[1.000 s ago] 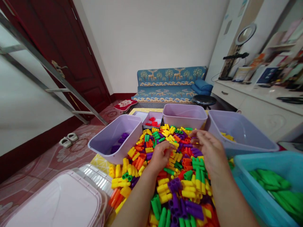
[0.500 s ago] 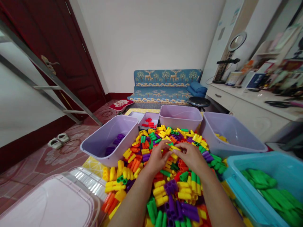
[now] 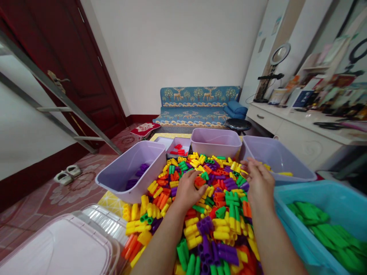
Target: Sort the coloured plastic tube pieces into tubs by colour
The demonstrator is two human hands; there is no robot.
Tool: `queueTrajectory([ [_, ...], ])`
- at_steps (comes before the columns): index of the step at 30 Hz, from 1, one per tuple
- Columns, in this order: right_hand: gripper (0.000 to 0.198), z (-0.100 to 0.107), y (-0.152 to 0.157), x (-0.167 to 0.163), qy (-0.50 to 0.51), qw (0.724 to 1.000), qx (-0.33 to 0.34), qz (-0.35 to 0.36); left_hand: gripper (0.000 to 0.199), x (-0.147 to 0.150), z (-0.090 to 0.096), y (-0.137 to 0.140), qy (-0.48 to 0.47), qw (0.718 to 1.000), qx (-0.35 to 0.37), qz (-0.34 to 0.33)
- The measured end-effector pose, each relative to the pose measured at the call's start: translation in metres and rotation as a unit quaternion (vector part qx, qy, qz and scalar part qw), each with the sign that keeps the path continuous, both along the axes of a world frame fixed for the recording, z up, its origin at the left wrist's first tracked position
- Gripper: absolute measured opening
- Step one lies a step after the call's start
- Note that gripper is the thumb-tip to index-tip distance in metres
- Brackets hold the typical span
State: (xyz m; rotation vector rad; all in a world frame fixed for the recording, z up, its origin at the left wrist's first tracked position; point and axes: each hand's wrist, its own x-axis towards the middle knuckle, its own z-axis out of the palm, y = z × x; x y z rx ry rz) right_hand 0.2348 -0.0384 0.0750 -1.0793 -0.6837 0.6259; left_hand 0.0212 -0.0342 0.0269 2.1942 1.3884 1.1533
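A heap of plastic building pieces (image 3: 220, 223) in yellow, green, purple and orange spreads across the table below my hands. My left hand (image 3: 187, 193) is over the middle of the heap, thumb and fingers apart. In that gap shows an orange piece (image 3: 200, 181); no firm grip on it is visible. At the heap's right side, my right hand (image 3: 260, 181) is raised beside the right lavender bin (image 3: 295, 168), fingers apart and nothing seen in them. Inside this bin lies a yellow piece (image 3: 285, 173), with more yellow ones partly hidden behind my hand.
A left lavender bin (image 3: 151, 168) holds purple pieces, and a small tray (image 3: 172, 147) holds red ones. Another lavender bin (image 3: 215, 141) stands at the back. The turquoise bin (image 3: 338, 191) at right contains green pieces. Clear lids (image 3: 69, 244) lie at front left.
My right hand has moved right, from the heap's middle to the right lavender bin. The yellow piece between my hands is gone from there, and a yellow piece now shows in that bin.
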Motion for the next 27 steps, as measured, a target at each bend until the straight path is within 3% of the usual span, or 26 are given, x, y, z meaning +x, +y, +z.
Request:
queueTrajectory([
  [2,0.037,-0.004,0.001,0.004,-0.164,0.984,-0.071,0.009,0.057,0.000,-0.002,0.000,0.041,0.999,-0.018,0.027],
  [3,0.036,-0.007,0.001,0.006,-0.263,0.958,-0.115,0.015,0.057,0.000,-0.002,-0.001,0.056,0.998,-0.025,0.033],
  [5,0.037,-0.011,0.001,0.010,-0.448,0.868,-0.213,0.029,0.055,0.000,-0.002,0.000,0.071,0.996,-0.038,0.039],
  [7,0.038,-0.016,0.000,0.011,-0.563,0.774,-0.286,0.048,0.054,0.000,-0.001,0.000,0.072,0.995,-0.049,0.043],
  [8,0.040,-0.019,-0.001,0.010,-0.591,0.744,-0.307,0.059,0.054,-0.001,0.000,0.001,0.069,0.995,-0.053,0.045],
  [10,0.044,-0.024,-0.001,0.004,-0.615,0.713,-0.325,0.086,0.055,-0.001,0.000,0.002,0.063,0.995,-0.057,0.046],
  [13,0.052,-0.029,-0.001,-0.011,-0.612,0.716,-0.313,0.125,0.058,-0.002,0.001,0.001,0.056,0.996,-0.066,0.034],
  [19,0.055,-0.031,-0.001,-0.038,-0.519,0.788,-0.230,0.239,0.079,-0.005,0.004,-0.002,0.018,0.995,-0.087,-0.038],
  [27,0.063,-0.039,0.003,-0.037,-0.371,0.868,-0.144,0.297,0.077,-0.008,0.004,-0.001,-0.040,0.991,-0.078,-0.099],
])
